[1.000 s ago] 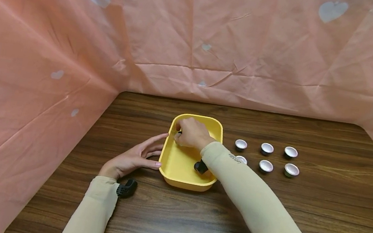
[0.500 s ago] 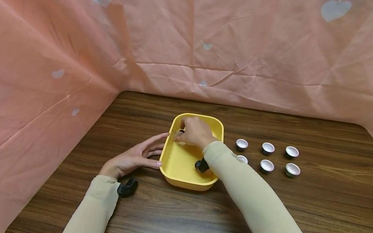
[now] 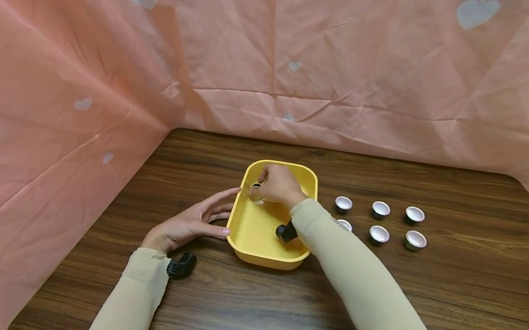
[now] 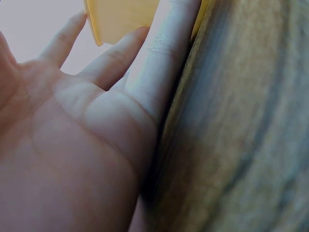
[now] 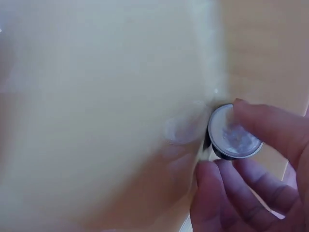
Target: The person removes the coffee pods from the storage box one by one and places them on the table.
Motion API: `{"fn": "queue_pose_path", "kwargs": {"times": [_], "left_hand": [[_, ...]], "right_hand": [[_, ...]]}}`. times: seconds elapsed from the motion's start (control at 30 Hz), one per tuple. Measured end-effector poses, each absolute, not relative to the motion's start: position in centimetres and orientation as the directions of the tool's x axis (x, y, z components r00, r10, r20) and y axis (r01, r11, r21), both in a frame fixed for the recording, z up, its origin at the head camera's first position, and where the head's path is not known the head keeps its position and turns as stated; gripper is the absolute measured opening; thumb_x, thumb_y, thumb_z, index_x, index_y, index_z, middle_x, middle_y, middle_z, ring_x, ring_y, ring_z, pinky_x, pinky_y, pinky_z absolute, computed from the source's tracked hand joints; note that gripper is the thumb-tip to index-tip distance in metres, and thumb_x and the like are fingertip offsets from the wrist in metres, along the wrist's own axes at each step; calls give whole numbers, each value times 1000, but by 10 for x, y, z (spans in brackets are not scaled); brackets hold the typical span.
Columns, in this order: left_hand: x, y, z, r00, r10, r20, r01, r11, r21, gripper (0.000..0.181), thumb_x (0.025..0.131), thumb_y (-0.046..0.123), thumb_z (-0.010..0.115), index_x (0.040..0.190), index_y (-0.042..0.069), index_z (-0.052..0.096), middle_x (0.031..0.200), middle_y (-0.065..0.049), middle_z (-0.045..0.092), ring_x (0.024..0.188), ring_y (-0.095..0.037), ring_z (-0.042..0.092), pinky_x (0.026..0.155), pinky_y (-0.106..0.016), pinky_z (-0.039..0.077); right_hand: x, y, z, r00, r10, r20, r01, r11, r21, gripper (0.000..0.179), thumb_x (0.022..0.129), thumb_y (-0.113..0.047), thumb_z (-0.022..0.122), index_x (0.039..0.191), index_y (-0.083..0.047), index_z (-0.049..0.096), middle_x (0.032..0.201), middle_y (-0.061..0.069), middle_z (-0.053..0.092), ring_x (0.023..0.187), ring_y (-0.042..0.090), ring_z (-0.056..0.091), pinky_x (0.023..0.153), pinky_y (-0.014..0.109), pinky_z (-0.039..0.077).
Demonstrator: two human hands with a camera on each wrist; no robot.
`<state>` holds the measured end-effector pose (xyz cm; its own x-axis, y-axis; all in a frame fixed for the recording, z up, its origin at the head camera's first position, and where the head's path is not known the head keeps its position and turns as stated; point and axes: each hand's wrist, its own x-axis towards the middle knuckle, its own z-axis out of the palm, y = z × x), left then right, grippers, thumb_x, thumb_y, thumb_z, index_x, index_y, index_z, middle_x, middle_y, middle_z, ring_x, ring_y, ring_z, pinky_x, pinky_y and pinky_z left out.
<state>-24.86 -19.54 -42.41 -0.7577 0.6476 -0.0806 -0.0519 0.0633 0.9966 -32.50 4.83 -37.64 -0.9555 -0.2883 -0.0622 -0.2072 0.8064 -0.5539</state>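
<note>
A yellow rectangular tray (image 3: 261, 238) stands on the wooden table. My left hand (image 3: 184, 227) touches its left side with fingers and thumb spread; in the left wrist view the fingers reach toward the yellow wall. Inside the tray, near its left wall, my right hand (image 3: 282, 185) holds a small coffee capsule (image 5: 236, 133) with a silvery round lid and dark body. The right wrist view shows the thumb on the lid's rim and the other fingers below it. From the head view the hand hides most of this capsule.
Several more capsules (image 3: 379, 234) stand lid-up in two rows right of the tray; the right sleeve (image 3: 355, 276) partly covers the nearest one. A pink curtain (image 3: 356, 88) hangs behind and at the left of the table (image 3: 234, 307).
My right hand has shifted slightly to the right inside the tray, and a little more of the held capsule shows. The left hand stays against the tray.
</note>
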Motion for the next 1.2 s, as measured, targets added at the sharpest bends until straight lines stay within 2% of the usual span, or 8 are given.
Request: {"fn": "queue_pose_path", "kwargs": {"times": [0.13,0.27,0.43,0.57,0.77,1.03,1.2], "left_hand": [[-248,-195,-424,-763,641,-84,-52,68,996,102,95,10,82,174,28,21,175,-17,31,163,-39,28,109,-26,51],[-248,-195,-423,-762,642,-86,-56,66,996,102,95,10,82,174,28,20,175,-18,31,163,-39,28,109,-27,52],[-248,-195,-423,-759,646,-87,-58,65,996,103,95,8,82,174,27,19,175,-18,31,163,-40,28,108,-27,52],[-248,-195,-424,-759,647,-80,-50,64,997,102,96,8,81,174,26,18,175,-18,31,163,-40,27,109,-27,52],[-248,-195,-425,-765,637,-93,-60,72,996,102,96,6,80,174,27,19,174,-15,34,163,-36,29,110,-27,51],[-249,-195,-425,-763,640,-91,-60,70,996,102,95,8,81,174,28,20,174,-15,34,163,-36,30,110,-28,51],[-249,-195,-425,-760,645,-79,-48,64,997,102,96,7,80,174,25,18,175,-17,32,163,-39,29,109,-27,52]], "right_hand": [[-327,50,-379,-959,-264,-103,-134,743,-655,34,85,-28,91,102,-6,72,92,6,71,76,16,65,68,24,50],[-328,52,-378,-953,-250,-171,-41,666,-745,32,86,-21,91,103,-2,71,86,6,69,65,15,68,63,26,58],[-329,53,-377,-951,-231,-203,5,649,-761,33,86,-22,92,104,-2,72,89,7,70,64,16,70,68,32,63],[-329,52,-377,-952,-220,-212,26,634,-773,29,89,-23,90,103,-3,73,85,8,72,62,15,70,69,32,64],[-327,52,-377,-952,-206,-226,63,590,-805,24,91,-23,87,100,-5,73,77,2,66,65,14,67,68,32,64],[-328,51,-377,-946,-207,-248,88,573,-815,27,97,-20,81,117,-1,76,80,7,71,67,14,68,68,31,64],[-329,51,-377,-945,-220,-241,88,539,-837,22,99,-11,76,118,1,77,76,10,73,62,13,68,66,31,64]]}}
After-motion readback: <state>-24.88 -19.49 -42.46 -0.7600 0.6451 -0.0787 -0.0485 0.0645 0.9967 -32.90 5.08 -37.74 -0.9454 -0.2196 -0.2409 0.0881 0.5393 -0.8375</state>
